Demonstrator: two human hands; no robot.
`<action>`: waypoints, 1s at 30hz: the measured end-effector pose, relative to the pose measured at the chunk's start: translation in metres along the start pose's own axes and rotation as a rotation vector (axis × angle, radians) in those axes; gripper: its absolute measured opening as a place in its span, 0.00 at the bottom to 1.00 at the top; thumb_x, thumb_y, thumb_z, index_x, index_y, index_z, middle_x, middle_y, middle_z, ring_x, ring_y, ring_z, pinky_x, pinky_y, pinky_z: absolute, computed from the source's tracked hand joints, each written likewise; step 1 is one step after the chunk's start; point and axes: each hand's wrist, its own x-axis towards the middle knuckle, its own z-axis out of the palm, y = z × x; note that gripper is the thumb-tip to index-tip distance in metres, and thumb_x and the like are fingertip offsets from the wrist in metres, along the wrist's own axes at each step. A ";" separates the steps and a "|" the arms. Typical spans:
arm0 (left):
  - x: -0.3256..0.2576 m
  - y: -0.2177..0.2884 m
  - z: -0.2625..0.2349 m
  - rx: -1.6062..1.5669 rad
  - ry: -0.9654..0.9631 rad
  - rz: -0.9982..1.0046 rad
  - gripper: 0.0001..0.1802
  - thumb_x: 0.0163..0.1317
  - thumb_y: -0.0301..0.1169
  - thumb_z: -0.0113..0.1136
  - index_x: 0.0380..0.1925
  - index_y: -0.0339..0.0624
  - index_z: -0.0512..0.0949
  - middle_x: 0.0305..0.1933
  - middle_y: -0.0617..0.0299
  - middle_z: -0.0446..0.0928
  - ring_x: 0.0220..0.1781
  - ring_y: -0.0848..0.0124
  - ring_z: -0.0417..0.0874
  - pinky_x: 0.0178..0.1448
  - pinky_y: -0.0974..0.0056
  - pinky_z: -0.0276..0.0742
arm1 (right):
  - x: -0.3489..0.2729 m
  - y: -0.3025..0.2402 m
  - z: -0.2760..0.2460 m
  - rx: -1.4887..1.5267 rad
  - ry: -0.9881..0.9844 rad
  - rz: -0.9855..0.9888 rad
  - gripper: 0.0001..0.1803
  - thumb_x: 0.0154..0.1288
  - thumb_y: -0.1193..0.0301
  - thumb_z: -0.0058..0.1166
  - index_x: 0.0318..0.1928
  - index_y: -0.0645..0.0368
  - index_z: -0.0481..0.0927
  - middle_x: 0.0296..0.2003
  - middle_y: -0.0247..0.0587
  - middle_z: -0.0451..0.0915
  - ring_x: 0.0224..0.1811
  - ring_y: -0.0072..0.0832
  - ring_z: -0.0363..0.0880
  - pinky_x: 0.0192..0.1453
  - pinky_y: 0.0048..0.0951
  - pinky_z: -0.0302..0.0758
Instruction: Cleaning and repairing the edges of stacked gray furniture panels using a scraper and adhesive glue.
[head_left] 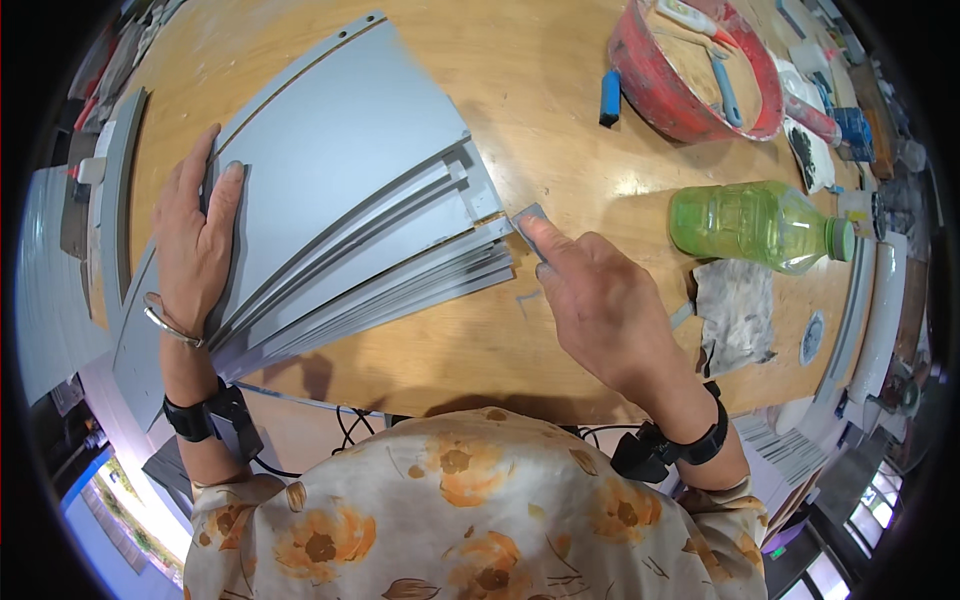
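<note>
Several long grey panels (330, 130) lie stacked and slightly fanned on the wooden table, with slots and steps along their near side. My left hand (197, 225) grips the left edge of the stack, its thumb on the top face and its fingers along the side. Pinched in my right hand (605, 305) is a small flat grey piece (529, 217), too plain to name more exactly. That piece is at the right end of the panels, touching or very close to the corner. A bare, worn strip shows along this end.
Right of my right hand lie a green bottle (755, 225) on its side and a crumpled grey sheet (735, 310). Farther back are a red tub (640, 75) holding tools and a blue block (610, 98). Another grey panel (122, 190) stands at the left.
</note>
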 end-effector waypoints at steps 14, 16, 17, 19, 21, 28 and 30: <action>0.000 0.002 -0.002 -0.015 -0.019 -0.032 0.27 0.66 0.47 0.49 0.59 0.43 0.68 0.54 0.48 0.73 0.57 0.53 0.71 0.63 0.55 0.58 | 0.004 -0.012 -0.004 -0.148 -0.106 -0.073 0.23 0.61 0.76 0.44 0.59 0.57 0.69 0.28 0.50 0.73 0.29 0.47 0.75 0.34 0.42 0.74; -0.002 0.002 -0.002 0.016 -0.014 -0.006 0.27 0.66 0.47 0.49 0.59 0.42 0.68 0.54 0.47 0.73 0.57 0.54 0.71 0.63 0.55 0.58 | -0.004 -0.005 0.004 -0.145 -0.115 -0.101 0.23 0.60 0.76 0.44 0.58 0.58 0.69 0.30 0.51 0.75 0.30 0.47 0.76 0.34 0.42 0.74; -0.001 0.001 -0.001 0.015 -0.008 0.024 0.27 0.66 0.46 0.49 0.59 0.42 0.68 0.54 0.47 0.72 0.57 0.53 0.71 0.63 0.56 0.59 | -0.013 0.002 0.018 -0.146 -0.329 -0.052 0.23 0.60 0.75 0.44 0.57 0.60 0.68 0.33 0.55 0.75 0.33 0.49 0.76 0.37 0.44 0.74; 0.001 0.002 -0.001 0.031 0.008 0.032 0.26 0.66 0.45 0.49 0.59 0.41 0.68 0.54 0.46 0.72 0.57 0.53 0.71 0.63 0.56 0.60 | -0.010 0.016 0.022 -0.149 -0.549 -0.033 0.22 0.60 0.74 0.45 0.56 0.62 0.68 0.36 0.60 0.76 0.36 0.51 0.77 0.41 0.45 0.75; 0.003 0.002 -0.002 -0.098 -0.009 0.001 0.26 0.66 0.44 0.49 0.59 0.40 0.68 0.55 0.46 0.71 0.57 0.53 0.70 0.62 0.57 0.61 | -0.013 0.020 0.015 0.101 -0.159 0.030 0.19 0.63 0.72 0.44 0.54 0.60 0.68 0.38 0.61 0.76 0.39 0.53 0.77 0.44 0.46 0.74; 0.001 0.008 -0.003 -0.059 -0.036 -0.008 0.26 0.67 0.43 0.48 0.60 0.39 0.67 0.53 0.45 0.71 0.56 0.52 0.70 0.62 0.57 0.61 | 0.006 0.011 0.013 0.419 0.250 0.034 0.21 0.64 0.72 0.46 0.58 0.61 0.67 0.34 0.56 0.76 0.36 0.50 0.76 0.42 0.43 0.71; 0.002 0.009 -0.004 -0.062 -0.042 -0.020 0.27 0.67 0.44 0.48 0.60 0.39 0.67 0.53 0.45 0.71 0.56 0.52 0.70 0.62 0.57 0.61 | 0.006 0.009 0.018 0.422 0.247 0.027 0.21 0.63 0.73 0.46 0.58 0.62 0.67 0.33 0.56 0.76 0.36 0.51 0.75 0.42 0.43 0.71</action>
